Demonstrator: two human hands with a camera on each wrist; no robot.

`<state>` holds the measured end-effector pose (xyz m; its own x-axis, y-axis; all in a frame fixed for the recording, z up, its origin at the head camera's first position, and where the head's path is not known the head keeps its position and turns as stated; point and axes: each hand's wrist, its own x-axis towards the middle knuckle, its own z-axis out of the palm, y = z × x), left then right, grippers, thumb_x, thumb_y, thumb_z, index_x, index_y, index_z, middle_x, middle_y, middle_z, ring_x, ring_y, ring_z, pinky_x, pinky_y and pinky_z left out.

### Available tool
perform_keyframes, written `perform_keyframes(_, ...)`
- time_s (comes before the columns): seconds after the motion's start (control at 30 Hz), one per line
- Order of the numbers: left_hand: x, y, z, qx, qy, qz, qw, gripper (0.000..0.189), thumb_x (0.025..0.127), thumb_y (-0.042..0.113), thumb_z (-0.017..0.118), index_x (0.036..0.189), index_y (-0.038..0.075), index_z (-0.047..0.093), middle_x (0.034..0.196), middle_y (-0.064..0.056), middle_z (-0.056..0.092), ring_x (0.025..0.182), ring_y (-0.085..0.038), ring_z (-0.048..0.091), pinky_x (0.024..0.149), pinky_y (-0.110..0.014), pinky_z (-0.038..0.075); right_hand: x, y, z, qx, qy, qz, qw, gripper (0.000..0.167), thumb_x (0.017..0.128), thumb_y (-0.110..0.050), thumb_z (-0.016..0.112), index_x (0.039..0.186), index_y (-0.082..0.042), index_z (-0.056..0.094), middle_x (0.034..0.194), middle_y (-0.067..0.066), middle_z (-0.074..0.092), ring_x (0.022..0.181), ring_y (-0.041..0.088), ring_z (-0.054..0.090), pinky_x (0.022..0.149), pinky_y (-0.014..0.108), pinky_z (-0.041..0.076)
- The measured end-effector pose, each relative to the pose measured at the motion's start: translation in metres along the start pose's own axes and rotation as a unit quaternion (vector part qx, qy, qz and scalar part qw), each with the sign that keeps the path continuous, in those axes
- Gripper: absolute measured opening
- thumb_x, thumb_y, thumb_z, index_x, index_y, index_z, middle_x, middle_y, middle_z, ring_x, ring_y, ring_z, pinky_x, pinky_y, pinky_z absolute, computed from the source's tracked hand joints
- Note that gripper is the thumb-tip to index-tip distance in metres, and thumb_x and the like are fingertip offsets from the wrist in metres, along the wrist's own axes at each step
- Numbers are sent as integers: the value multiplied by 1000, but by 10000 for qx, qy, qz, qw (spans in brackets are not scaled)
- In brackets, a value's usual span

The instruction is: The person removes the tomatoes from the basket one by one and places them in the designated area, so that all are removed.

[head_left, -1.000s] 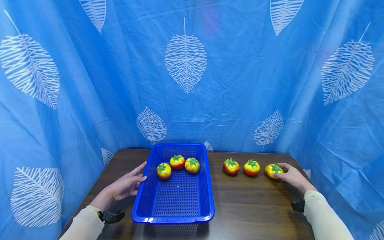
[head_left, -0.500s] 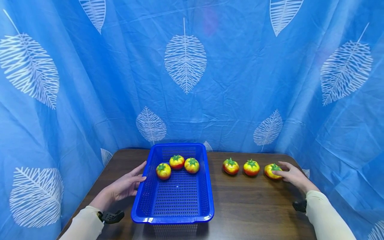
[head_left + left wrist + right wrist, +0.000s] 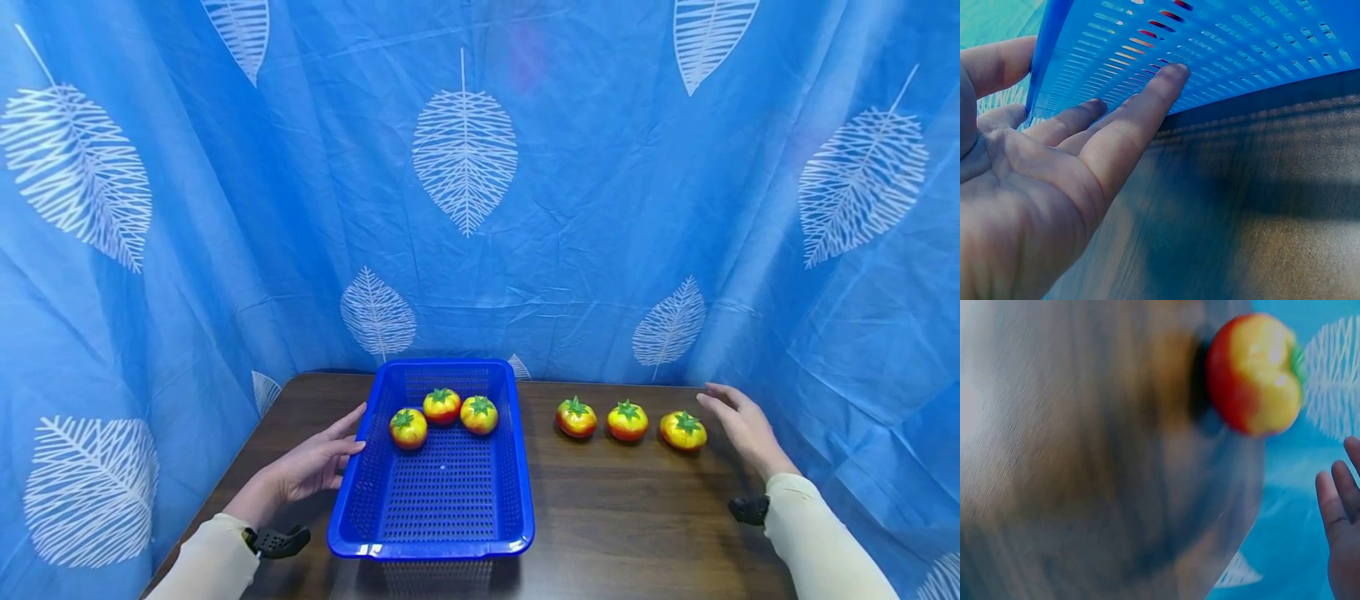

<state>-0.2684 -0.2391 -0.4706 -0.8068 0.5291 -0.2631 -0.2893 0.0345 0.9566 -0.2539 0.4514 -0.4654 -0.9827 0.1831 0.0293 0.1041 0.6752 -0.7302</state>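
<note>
Toward the left of the table, my left hand [image 3: 309, 471] rests against the outer left side of a blue plastic basket [image 3: 442, 549]. Its fingers lie fairly straight along the slotted wall [image 3: 1235, 37] in the left wrist view. Inside the basket sit three red-and-yellow toy tomatoes with green tops: a left one [image 3: 408, 429], a middle one [image 3: 442, 407] and a right one [image 3: 478, 415]. My right hand [image 3: 750, 429] is raised with fingers extended, just right of the rightmost tomato [image 3: 683, 431]. A gap shows between them, and the hand holds nothing.
Two more toy tomatoes stand in the row on the dark wooden table [image 3: 600, 517], a near-basket one [image 3: 576, 417] and a centre one [image 3: 627, 422]. A blue curtain [image 3: 555, 208] with white leaf prints hangs behind and at both sides.
My right hand has let go of the rightmost tomato and moved up and to the right of it. That tomato stays in the row. The left hand and basket keep their places.
</note>
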Motion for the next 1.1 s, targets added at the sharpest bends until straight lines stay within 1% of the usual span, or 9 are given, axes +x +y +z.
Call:
perform_keyframes(0.1,0,1,0,27,-31,2,10000,82,108,26,51,165,31,-9,163,-30,22,128,-43,57,97,-60,51,0,-15,3,83,141,-265,9995,83,104,-62,42,158,1,31,157,35,30,139,57,29,106,80,22)
perform_keyframes(0.17,0,1,-1,45,-65,10,10000,82,109,26,50,164,30,-10,163,-31,20,129,-44,56,98,-60,51,1,-26,7,174,148,-441,9988,80,104,-59,44,158,0,32,158,33,31,140,56,28,106,79,21)
perform_keyframes(0.27,-1,0,-1,86,-60,10,9999,81,109,27,49,164,30,-10,164,-30,19,130,-43,56,98,-60,51,3,-41,15,357,45,-667,9971,77,105,-56,46,159,-3,31,160,30,30,142,54,28,108,76,26)
perform_keyframes(0.33,-1,0,-1,102,-24,1,9999,81,109,27,50,164,31,-10,164,-30,18,129,-42,56,98,-60,51,5,-50,21,460,-18,-815,9956,75,105,-54,48,159,-4,32,160,28,31,142,52,30,109,74,28)
perform_keyframes(0.47,0,-1,-1,65,34,-40,10000,81,109,27,50,165,31,-8,164,-30,20,128,-42,57,97,-60,52,10,-68,36,646,-163,-1188,9907,70,105,-50,52,156,-4,37,159,25,37,143,48,35,111,69,30)
perform_keyframes(0.6,2,-1,0,28,36,-43,10000,81,109,28,51,165,32,-8,164,-30,20,129,-44,56,97,-61,51,13,-88,51,792,-418,-1498,9846,67,104,-48,55,155,-7,41,157,21,41,141,44,39,112,67,33)
perform_keyframes(0.8,3,-3,1,101,122,-47,9999,82,107,30,53,165,35,-5,165,-27,20,129,-42,56,97,-61,52,14,-120,76,849,-822,-1898,9747,60,104,-43,59,153,-13,45,154,16,46,139,40,42,112,62,36)
perform_keyframes(0.93,3,-3,2,67,148,-45,9999,82,107,30,54,165,36,-5,165,-27,20,129,-43,56,96,-62,52,14,-141,93,816,-1026,-2092,9691,59,103,-41,62,152,-13,47,153,15,48,139,39,42,113,61,35)
perform_keyframes(1.1,3,-3,2,20,201,-52,9998,83,107,30,54,165,36,-4,165,-27,19,129,-43,55,95,-62,52,12,-168,113,722,-1338,-2257,9623,61,100,-40,66,152,-15,47,153,12,49,140,36,43,114,62,33)
